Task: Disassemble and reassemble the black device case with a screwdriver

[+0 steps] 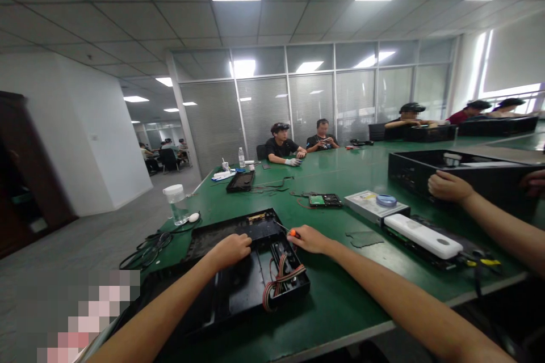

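Observation:
A black metal case (238, 286) lies open on the green table in front of me, with striped ribbon cables (284, 279) bunched in its right part. My right hand (313, 239) grips a screwdriver (293, 233) by its orange handle. The screwdriver's thin shaft points left and up toward the case's far right corner. My left hand (232, 249) is over the middle of the case with its fingers curled down; what they hold, if anything, is hidden. A gold-coloured strip (256, 217) shows along the far inside wall.
On the right, a neighbour's hand (450, 186) is at a large black case (481, 181). Nearer stand a drive (366, 203) and a white elongated device (421, 235). A lidded water jar (176, 207) and black cables (149, 249) lie left. Several people sit beyond.

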`<state>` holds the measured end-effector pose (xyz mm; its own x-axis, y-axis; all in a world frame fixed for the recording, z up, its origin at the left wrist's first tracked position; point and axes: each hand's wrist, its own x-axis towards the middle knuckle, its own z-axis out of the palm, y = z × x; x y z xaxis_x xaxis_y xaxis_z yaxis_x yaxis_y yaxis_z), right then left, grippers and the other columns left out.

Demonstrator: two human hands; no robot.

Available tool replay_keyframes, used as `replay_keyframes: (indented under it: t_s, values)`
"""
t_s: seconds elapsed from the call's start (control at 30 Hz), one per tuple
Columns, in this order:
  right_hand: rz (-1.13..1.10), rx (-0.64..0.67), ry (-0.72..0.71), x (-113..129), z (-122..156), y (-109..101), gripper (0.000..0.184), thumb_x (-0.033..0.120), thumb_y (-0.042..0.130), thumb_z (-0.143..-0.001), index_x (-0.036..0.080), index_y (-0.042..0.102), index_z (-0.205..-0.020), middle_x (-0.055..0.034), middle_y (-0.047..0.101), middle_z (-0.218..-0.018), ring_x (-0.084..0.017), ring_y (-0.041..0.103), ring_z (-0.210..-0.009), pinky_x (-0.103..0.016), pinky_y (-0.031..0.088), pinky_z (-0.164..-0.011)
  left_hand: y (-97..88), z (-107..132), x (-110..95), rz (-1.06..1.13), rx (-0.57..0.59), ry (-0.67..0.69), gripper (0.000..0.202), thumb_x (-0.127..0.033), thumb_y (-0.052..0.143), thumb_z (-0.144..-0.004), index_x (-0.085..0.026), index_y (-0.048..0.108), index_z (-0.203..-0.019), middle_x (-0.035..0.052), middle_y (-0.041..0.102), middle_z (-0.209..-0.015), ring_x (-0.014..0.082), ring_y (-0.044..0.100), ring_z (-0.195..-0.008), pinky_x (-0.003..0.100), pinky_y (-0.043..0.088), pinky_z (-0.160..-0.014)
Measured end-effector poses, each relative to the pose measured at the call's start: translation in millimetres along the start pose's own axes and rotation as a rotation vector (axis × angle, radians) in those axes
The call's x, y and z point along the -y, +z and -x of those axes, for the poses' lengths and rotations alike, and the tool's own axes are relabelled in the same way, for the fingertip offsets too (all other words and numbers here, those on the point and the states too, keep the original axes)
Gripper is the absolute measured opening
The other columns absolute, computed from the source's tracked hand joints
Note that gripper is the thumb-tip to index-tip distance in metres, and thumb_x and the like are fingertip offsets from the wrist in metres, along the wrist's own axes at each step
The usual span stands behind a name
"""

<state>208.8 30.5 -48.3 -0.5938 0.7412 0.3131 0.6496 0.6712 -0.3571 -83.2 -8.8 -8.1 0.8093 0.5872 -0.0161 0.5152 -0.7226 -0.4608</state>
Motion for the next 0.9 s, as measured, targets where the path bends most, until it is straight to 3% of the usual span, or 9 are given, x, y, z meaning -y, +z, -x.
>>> replay_keyframes:
  t_s: [0.2, 0.33, 0.6, 0.7, 0.9]
  values:
    - [-0.035, -0.018, 0.002, 2, -1, 2, 0.036, 0.043, 0.038, -0.086, 0.015, 0.06, -0.082, -0.0022, 0.058, -0.069, -0.013, 0.05, -0.062, -0.022, 0.036, -0.062, -25.3, -4, -2, 0.126, -0.089, -0.09, 0.011, -0.012, 0.041, -0.081, -0.016, 0.05, -0.085, 0.0063, 0.054, -0.087, 0.0177, 0.052, -0.079, 0.027, 0.042, -0.071]
    - [-0.045, -0.012, 0.017, 3, -1, 1, 0.035, 0.042, 0.039, -0.086, 0.015, 0.06, -0.081, -0.0019, 0.058, -0.069, -0.012, 0.05, -0.062, -0.022, 0.036, -0.061, -38.8, -24, -13, 0.182, -0.045, -0.126, 0.01, -0.015, 0.046, -0.076, -0.016, 0.049, -0.086, 0.0055, 0.056, -0.08, 0.0195, 0.055, -0.075, 0.028, 0.043, -0.067]
    - [-0.038, -0.085, 0.052, 0, -1, -2, 0.034, 0.042, 0.039, -0.085, 0.015, 0.06, -0.08, -0.002, 0.06, -0.069, -0.013, 0.051, -0.064, -0.022, 0.035, -0.063, -14.4, -75, -16, 0.347, -0.052, -0.056, 0.008, -0.013, 0.051, -0.072, -0.015, 0.057, -0.075, 0.0043, 0.062, -0.076, 0.0165, 0.056, -0.072, 0.024, 0.042, -0.069]
    - [-0.063, -0.123, 0.045, -2, -1, -7, 0.036, 0.04, 0.034, -0.088, 0.016, 0.06, -0.082, -0.0025, 0.061, -0.072, -0.013, 0.053, -0.065, -0.022, 0.036, -0.064, -8.5, -76, -14, 0.474, -0.113, -0.035, 0.013, -0.012, 0.047, -0.077, -0.015, 0.06, -0.077, 0.0021, 0.063, -0.08, 0.0138, 0.056, -0.076, 0.022, 0.04, -0.075]
    - [0.033, 0.03, 0.023, 1, 0, -6, 0.031, 0.04, 0.043, -0.083, 0.016, 0.062, -0.08, -0.0034, 0.063, -0.071, -0.013, 0.053, -0.063, -0.022, 0.035, -0.059, -9.0, -64, -21, 0.565, -0.207, -0.125, 0.022, -0.018, 0.035, -0.088, -0.016, 0.057, -0.088, 0.0025, 0.06, -0.085, 0.0132, 0.054, -0.078, 0.022, 0.04, -0.075]
